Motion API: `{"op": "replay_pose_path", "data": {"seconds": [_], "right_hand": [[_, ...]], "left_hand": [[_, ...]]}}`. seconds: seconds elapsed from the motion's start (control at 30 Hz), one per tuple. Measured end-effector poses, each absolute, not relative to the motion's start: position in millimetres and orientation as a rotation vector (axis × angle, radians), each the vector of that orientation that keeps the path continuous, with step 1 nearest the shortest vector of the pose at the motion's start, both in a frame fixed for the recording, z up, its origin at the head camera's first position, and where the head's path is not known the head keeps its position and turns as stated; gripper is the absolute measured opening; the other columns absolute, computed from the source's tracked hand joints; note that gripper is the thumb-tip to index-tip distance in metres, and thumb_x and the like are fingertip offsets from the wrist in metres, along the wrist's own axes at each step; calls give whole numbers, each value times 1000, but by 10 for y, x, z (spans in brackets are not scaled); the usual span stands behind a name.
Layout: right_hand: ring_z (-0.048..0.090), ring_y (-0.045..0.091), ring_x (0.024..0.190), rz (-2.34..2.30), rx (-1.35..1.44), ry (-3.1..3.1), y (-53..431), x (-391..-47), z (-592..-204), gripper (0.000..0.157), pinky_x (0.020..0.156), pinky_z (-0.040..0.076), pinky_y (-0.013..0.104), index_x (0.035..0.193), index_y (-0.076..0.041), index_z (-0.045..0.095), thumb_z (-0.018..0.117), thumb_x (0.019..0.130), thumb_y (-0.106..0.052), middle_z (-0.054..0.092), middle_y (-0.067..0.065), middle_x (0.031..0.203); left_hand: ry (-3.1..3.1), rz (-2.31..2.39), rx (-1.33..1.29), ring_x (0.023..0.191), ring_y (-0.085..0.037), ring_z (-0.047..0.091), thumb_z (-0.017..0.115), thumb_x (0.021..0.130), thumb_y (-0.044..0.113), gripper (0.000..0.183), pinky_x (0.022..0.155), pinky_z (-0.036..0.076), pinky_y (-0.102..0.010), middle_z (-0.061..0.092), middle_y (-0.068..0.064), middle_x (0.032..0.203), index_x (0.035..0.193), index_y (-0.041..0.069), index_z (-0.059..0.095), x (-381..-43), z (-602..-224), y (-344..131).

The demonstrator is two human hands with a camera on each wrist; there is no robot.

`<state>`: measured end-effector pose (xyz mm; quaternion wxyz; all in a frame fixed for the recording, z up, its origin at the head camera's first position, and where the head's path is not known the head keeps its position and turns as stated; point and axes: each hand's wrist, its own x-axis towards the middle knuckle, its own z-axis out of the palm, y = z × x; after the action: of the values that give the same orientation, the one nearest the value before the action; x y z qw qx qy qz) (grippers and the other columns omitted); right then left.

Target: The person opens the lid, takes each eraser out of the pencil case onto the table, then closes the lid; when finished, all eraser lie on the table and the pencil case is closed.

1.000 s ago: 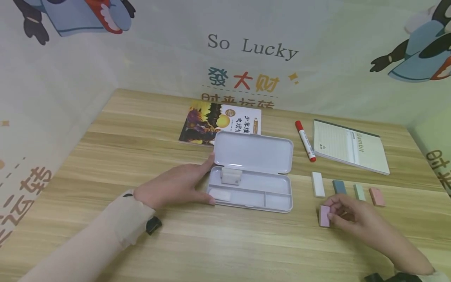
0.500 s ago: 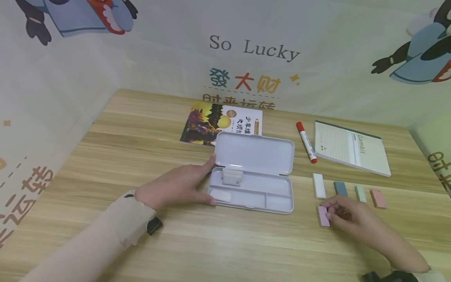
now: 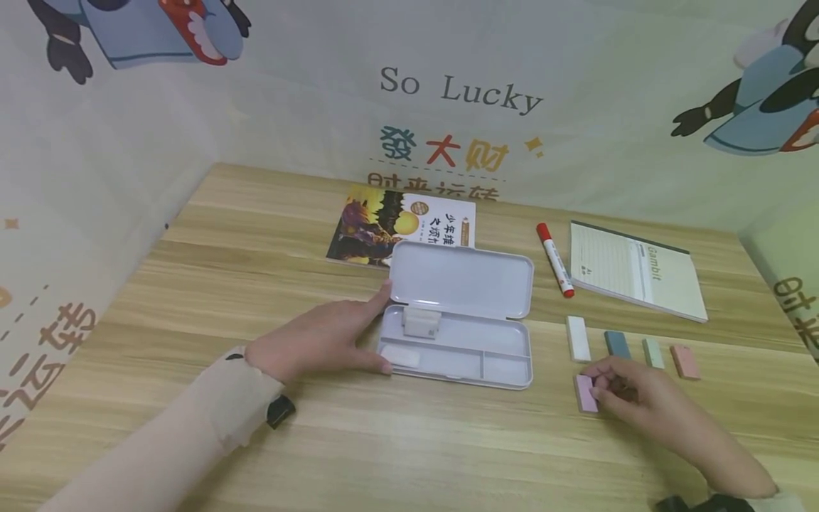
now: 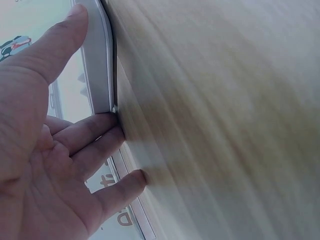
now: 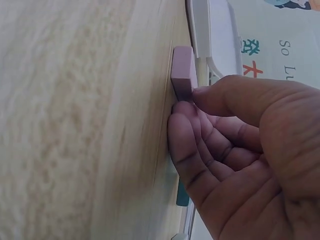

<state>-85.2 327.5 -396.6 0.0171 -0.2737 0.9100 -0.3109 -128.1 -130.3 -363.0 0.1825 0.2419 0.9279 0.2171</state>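
An open pale grey pencil case [image 3: 461, 281] has its lid tipped back. Inside are a whitish block [image 3: 420, 323] in the rear tray and a flat white piece [image 3: 400, 355] in the front left compartment. My left hand [image 3: 323, 334] rests against the case's left side, thumb at the front corner and fingers spread toward the hinge; in the left wrist view its fingertips [image 4: 115, 120] touch the case edge. My right hand [image 3: 640, 395] pinches a purple eraser [image 3: 586, 394] low at the table, between thumb and curled fingers. In the right wrist view the eraser [image 5: 183, 65] sticks out past the fingertips.
Behind the right hand lie a white eraser [image 3: 579, 338], a blue eraser [image 3: 617, 343], a green eraser [image 3: 653, 353] and a pink eraser [image 3: 686, 361]. Farther back are a red-capped marker [image 3: 555, 260] and a notepad [image 3: 640, 270]. A book [image 3: 377, 220] lies partly behind the case lid.
The right hand and the purple eraser have shifted slightly left. The left hand and pencil case have stayed in place.
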Motion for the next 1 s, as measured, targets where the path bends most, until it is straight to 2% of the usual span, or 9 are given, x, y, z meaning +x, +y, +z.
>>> {"op": "replay_pose_path", "data": {"seconds": [0.2,0.33,0.57,0.73,0.83,1.0], "right_hand": [[57,-10,81,-974,-900,2894,3281,-821,-3974,31,63,56,15,113,3,67,74,84,14,65,-10,87],[59,-9,84,-995,-936,2972,3235,-828,-3924,34,62,56,15,113,0,66,75,84,15,68,-6,87],[64,-7,92,-953,-970,2971,2952,-991,-3717,40,70,60,20,119,-5,67,78,84,11,76,-1,97],[69,5,95,-922,-1095,2880,2647,-1171,-3569,37,76,64,26,123,0,67,74,89,9,77,6,106],[71,14,98,-886,-1098,2797,2439,-1264,-3487,31,82,64,29,124,-1,67,72,94,3,75,6,110],[72,18,103,-798,-1073,2694,2125,-1399,-3421,29,89,64,35,127,-4,68,69,98,-3,74,6,116]], "left_hand": [[2620,615,687,144,-35,55,82,86,53,120,123,43,-50,55,-20,156,169,8,8,-1266,-3624,-1303],[2621,612,687,144,-35,55,82,86,54,121,123,43,-49,53,-21,157,169,8,7,-1271,-3630,-1299],[2621,619,671,145,-36,53,82,86,54,120,124,43,-49,51,-20,159,169,8,8,-1273,-3633,-1305],[2624,619,671,145,-35,53,82,85,54,120,123,43,-49,49,-20,160,169,7,9,-1273,-3634,-1309],[2630,614,678,144,-35,55,82,86,54,120,122,45,-49,52,-20,158,169,7,9,-1271,-3636,-1312],[2632,614,686,144,-35,55,82,86,54,120,122,45,-49,52,-21,158,169,7,9,-1270,-3632,-1306]]}}
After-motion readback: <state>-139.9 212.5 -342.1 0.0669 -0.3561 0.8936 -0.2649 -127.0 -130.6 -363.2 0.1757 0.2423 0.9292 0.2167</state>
